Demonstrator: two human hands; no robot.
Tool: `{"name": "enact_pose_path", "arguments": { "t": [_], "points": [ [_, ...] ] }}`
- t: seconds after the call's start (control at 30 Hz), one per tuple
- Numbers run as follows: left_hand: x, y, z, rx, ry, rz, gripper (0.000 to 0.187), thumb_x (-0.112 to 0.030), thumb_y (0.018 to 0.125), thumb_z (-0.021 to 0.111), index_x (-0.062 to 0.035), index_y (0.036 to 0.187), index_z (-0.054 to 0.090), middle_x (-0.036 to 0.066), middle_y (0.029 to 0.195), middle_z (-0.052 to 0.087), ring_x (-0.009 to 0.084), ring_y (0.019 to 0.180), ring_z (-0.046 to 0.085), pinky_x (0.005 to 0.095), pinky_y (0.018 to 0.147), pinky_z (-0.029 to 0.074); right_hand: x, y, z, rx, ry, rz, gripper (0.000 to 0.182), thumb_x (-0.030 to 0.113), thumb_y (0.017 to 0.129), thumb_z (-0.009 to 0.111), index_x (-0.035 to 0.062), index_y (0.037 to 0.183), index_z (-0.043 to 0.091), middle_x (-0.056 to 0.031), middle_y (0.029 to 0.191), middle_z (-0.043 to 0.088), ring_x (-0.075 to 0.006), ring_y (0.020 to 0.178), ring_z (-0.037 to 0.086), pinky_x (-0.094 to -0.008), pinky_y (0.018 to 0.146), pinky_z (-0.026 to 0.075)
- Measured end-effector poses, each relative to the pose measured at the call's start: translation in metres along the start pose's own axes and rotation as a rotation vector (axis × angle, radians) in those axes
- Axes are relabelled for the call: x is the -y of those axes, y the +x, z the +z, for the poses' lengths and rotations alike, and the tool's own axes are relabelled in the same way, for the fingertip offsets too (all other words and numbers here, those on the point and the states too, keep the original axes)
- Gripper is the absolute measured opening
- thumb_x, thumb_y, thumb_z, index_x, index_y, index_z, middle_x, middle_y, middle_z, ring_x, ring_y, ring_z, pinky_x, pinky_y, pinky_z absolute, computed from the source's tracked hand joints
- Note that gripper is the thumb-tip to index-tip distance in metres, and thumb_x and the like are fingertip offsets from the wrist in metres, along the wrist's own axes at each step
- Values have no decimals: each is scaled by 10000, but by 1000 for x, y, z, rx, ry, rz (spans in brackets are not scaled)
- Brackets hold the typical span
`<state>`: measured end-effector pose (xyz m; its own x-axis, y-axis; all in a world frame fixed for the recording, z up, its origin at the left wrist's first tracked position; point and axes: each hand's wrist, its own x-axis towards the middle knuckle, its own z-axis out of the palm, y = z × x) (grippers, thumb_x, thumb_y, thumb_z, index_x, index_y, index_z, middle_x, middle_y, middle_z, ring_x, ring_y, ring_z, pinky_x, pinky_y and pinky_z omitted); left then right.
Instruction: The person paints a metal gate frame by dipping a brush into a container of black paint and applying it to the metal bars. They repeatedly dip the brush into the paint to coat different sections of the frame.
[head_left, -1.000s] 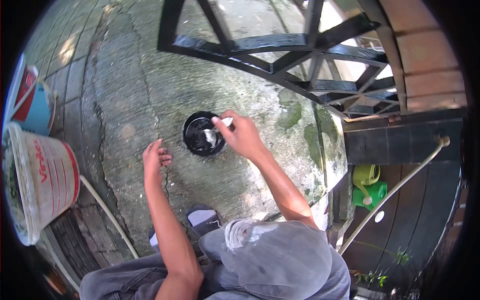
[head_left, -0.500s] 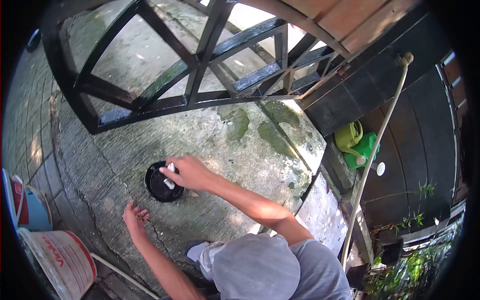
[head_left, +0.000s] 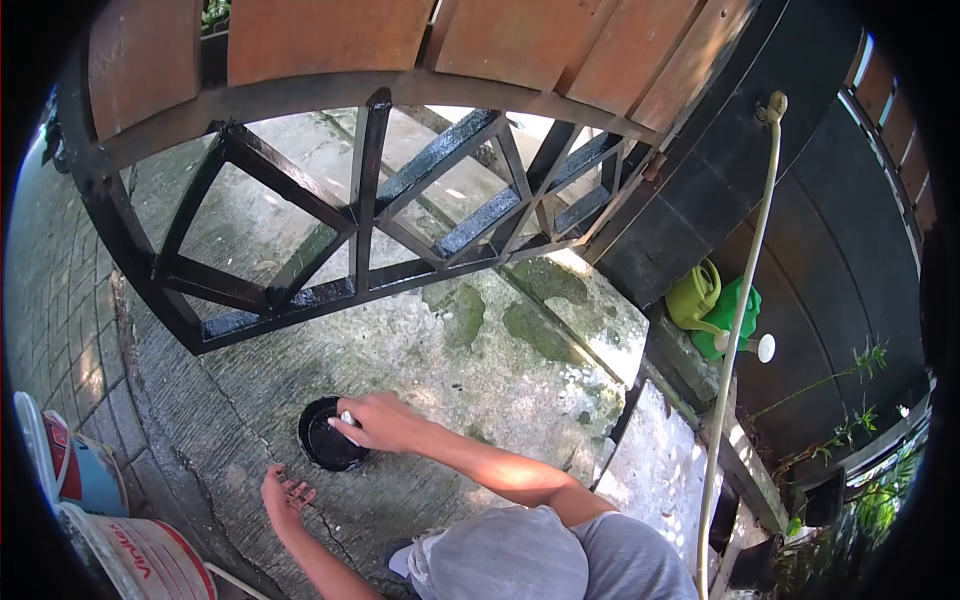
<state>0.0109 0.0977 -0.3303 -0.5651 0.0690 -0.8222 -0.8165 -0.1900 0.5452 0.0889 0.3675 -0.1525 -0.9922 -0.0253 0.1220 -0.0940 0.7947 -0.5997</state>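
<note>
My right hand [head_left: 385, 422] is closed on a small white object [head_left: 347, 419] at the right rim of a round black container [head_left: 312, 440] on the concrete floor. Only part of this object shows between the fingers, and its lower end cannot be made out. The inside of the container is dark. Below and left of it, my left hand [head_left: 287, 493] hangs with its fingers apart and nothing in it. Above both hands stands a black metal gate frame [head_left: 365, 190] with glossy patches on its bars.
Brown panels [head_left: 330, 40] top the gate. At the lower left are a white bucket [head_left: 150, 565] with red print and a blue container [head_left: 95, 480]. A yellow-green watering can [head_left: 690, 298] and a green one [head_left: 735, 310] stand right, behind a long pale pole [head_left: 750, 280].
The view has shifted so that the gate and floor sit lower and more brown panels show. My right hand stays at the black container, with less of the white object visible.
</note>
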Motion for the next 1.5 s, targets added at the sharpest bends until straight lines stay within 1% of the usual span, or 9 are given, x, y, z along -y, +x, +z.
{"name": "enact_pose_path", "arguments": {
  "t": [0.1,0.37,0.6,0.83,0.93,1.07,1.13,1.27,1.5],
  "points": [
    [2,5,3,27,9,-11,400,-314,799,639,-98,1109,506,168,1016,431,274,753,495,602,750,547,7,-3,-4,26,145,42,300,350,975,574,53,963,609,-229,745,650,-446,723,634,-524,638,485],
    [1,0,10,38,-19,4,475,-250,821,657,-37,1216,499,172,984,410,301,761,508,650,702,582,7,-4,12,-87,81,61,313,396,949,621,87,949,666,-175,711,677,-395,680,668,-458,604,524],
    [-1,-15,17,23,-62,30,482,-242,829,661,-25,1232,510,200,1055,432,298,789,511,616,692,596,13,-13,16,-149,1,12,285,362,920,672,77,929,686,-173,666,670,-370,616,674,-428,564,534],
    [10,-15,15,59,-19,57,618,-308,802,691,-66,1311,440,136,1086,452,235,863,502,525,652,604,28,-17,11,-166,-20,62,247,303,920,685,56,919,701,-170,684,683,-345,631,691,-411,573,537],
    [14,-18,13,53,-16,116,600,-347,806,691,-33,1280,499,133,1049,516,232,823,556,431,598,582,33,-21,13,-208,106,105,232,285,915,696,53,926,702,-169,669,674,-339,622,689,-409,567,532],
    [17,-21,8,72,-87,125,522,-358,842,668,-38,1237,549,126,959,546,219,710,591,408,563,560,28,-22,17,-259,-106,53,220,266,918,699,46,911,694,-187,640,641,-340,578,667,-414,520,497],
    [14,-23,8,74,-93,120,471,-343,873,648,-38,1219,552,133,925,554,221,692,603,425,575,568,26,-23,14,-265,5,94,221,246,930,696,27,901,683,-140,573,604,-233,473,600,-357,463,433],
    [9,-39,9,82,-91,131,445,-336,885,637,-46,1212,558,128,908,581,211,688,607,401,576,570,35,-23,3,-338,257,237,253,222,973,658,-12,878,649,15,564,528,-17,535,407,-247,462,310],
    [-2,-50,7,149,-183,138,425,-335,892,614,-60,1214,571,132,959,580,231,776,618,398,639,578,33,-31,3,-457,526,293,242,230,990,637,-5,933,641,35,616,566,-16,544,464,-209,494,366]
  ]
}}
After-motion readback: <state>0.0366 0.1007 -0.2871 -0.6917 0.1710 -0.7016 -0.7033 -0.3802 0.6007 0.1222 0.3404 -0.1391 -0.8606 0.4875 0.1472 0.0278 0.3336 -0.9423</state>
